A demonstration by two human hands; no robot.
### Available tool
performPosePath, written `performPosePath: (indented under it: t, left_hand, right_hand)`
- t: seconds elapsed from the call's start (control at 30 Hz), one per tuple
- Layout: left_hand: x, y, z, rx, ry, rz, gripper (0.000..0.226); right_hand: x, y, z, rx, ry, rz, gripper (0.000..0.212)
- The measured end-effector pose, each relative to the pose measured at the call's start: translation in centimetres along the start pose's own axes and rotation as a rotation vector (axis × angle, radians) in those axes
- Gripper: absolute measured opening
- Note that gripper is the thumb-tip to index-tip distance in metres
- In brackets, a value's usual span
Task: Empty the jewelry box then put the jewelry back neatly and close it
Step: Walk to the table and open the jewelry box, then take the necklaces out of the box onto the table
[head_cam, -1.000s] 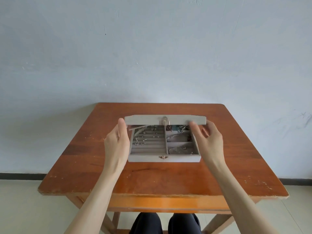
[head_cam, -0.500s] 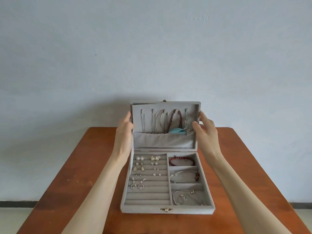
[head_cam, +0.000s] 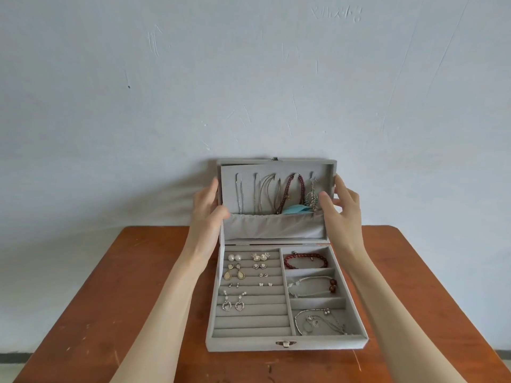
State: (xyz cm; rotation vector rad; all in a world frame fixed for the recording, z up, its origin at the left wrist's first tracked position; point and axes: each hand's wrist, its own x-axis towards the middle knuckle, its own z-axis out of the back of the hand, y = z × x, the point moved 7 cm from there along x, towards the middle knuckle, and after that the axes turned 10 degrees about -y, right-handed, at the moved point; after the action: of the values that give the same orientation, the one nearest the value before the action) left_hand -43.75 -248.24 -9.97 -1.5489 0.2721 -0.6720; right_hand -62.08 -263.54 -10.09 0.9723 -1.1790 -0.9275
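Observation:
A grey velvet jewelry box lies open on the wooden table. Its lid stands upright, with several necklaces hanging inside above a pocket. My left hand grips the lid's left edge, thumb on the inner face. My right hand is at the lid's right edge, thumb on the inside, fingers spread and just touching. Several earrings sit in the left ring rows. A red bead bracelet, a cord bracelet and a silver chain fill the right compartments.
A pale plastered wall rises right behind the table's far edge. Bare tabletop shows on both sides of the box. A strip of floor and dark skirting shows at the lower left.
The lid went from nearly shut to fully upright, exposing the necklaces and trays. Both hands rose with it along its sides. The view drew closer to the box.

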Motion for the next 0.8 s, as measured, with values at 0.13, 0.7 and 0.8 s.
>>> performPosePath:
  t: [0.13,0.7,0.8]
  left_hand:
    - [0.0,0.0,-0.4,0.002,0.010,-0.009,0.068]
    - [-0.1,-2.0,-0.2,0.601,-0.477,-0.450,0.018]
    - [0.0,-2.0,-0.3,0.584,-0.480,-0.453,0.013]
  right_hand:
    - [0.4,0.3,-0.3,-0.056,-0.020,0.059,0.052]
    - [-3.5,5.2,-6.4,-0.324,0.158,0.514,0.014]
    - [-3.4,4.5,-8.4,-0.407,0.201,0.482,0.018]
